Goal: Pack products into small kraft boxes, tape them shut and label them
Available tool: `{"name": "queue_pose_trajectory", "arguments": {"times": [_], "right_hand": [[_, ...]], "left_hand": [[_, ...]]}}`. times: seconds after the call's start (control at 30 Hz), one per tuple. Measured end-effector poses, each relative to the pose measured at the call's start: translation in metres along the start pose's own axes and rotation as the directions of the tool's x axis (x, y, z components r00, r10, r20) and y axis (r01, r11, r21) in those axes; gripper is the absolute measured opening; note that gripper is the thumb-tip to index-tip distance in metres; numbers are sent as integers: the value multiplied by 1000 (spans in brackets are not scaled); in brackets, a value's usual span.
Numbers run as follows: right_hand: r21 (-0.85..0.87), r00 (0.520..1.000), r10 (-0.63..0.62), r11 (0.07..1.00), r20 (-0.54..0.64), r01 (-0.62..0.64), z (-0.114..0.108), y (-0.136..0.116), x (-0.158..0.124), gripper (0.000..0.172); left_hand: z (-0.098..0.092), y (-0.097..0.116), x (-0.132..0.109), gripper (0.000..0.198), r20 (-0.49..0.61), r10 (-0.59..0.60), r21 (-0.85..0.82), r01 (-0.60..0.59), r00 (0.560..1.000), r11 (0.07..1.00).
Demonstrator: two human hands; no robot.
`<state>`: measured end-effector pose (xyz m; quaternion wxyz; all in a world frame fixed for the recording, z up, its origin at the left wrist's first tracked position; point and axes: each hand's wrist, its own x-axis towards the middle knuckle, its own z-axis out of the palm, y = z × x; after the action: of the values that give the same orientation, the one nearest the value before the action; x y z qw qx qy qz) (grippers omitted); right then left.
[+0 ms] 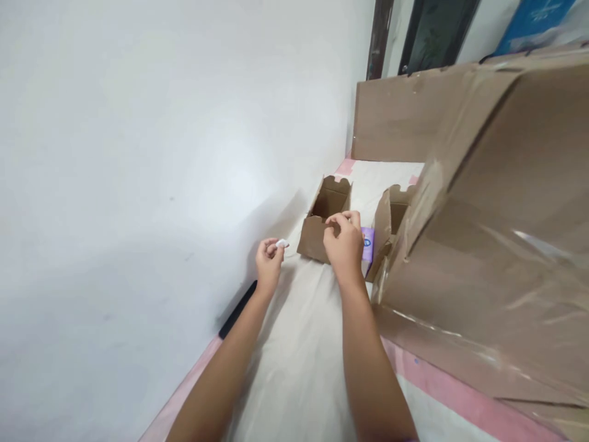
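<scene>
My left hand (269, 260) is closed in a pinch on a small white piece (281, 244), held just left of a small open brown cardboard box (323, 218). My right hand (344, 244) rests curled on the near rim of that box, fingers bent over the edge. A small purple packet (367, 244) lies just right of my right hand, between the first box and a second open brown box (389, 224).
A white cloth (299, 344) with a pink edge (442, 387) covers the surface. A large taped cardboard carton (497, 233) looms on the right. A flat cardboard sheet (391, 123) leans at the back. A white wall (161, 153) fills the left; a black object (237, 310) lies at its base.
</scene>
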<state>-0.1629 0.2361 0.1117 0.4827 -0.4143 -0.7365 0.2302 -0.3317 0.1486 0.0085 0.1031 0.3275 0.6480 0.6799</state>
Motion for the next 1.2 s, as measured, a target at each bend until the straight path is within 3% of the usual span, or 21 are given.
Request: {"name": "queue_pose_trajectory", "arguments": {"times": [0.1, 0.23, 0.37, 0.47, 0.57, 0.73, 0.9, 1.03, 1.13, 1.2], "right_hand": [[-56, 970, -83, 994, 231, 98, -11, -27, -17, 20], [-117, 876, -183, 958, 447, 260, -32, -58, -61, 24], [-87, 807, -273, 925, 524, 370, -73, -67, -105, 32], [129, 731, -408, 904, 547, 408, -115, -67, -130, 32], [343, 677, -492, 870, 548, 355, -154, -65, -152, 26], [310, 769, -471, 878, 432, 365, -200, -42, -185, 15], [143, 833, -418, 908, 362, 393, -264, 5, -216, 13], [-220, 889, -361, 877, 284, 426, -349, 59, -230, 20], [-515, 953, -252, 802, 168, 303, -415, 105, -234, 17], [-629, 971, -209, 742, 112, 232, -446, 132, -243, 18]], "left_hand": [[-31, 39, -53, 31, -17, 35, -18, -36, 999, 999], [-62, 85, -123, 33, -16, 66, -22, -66, 998, 998], [-79, 117, -178, 30, 38, 86, -6, -86, 996, 996], [-80, 134, -204, 24, 69, 134, 25, -136, 989, 990], [-71, 150, -224, 19, 129, 204, 62, -213, 971, 975], [-41, 174, -258, 11, 259, 321, 100, -356, 911, 929], [-13, 178, -280, 10, 449, 352, 111, -442, 821, 890], [-13, 169, -264, 11, 400, 367, 184, -466, 840, 866], [-21, 164, -245, 12, 309, 389, 247, -468, 868, 849], [-23, 162, -238, 12, 281, 413, 268, -484, 867, 833]]}}
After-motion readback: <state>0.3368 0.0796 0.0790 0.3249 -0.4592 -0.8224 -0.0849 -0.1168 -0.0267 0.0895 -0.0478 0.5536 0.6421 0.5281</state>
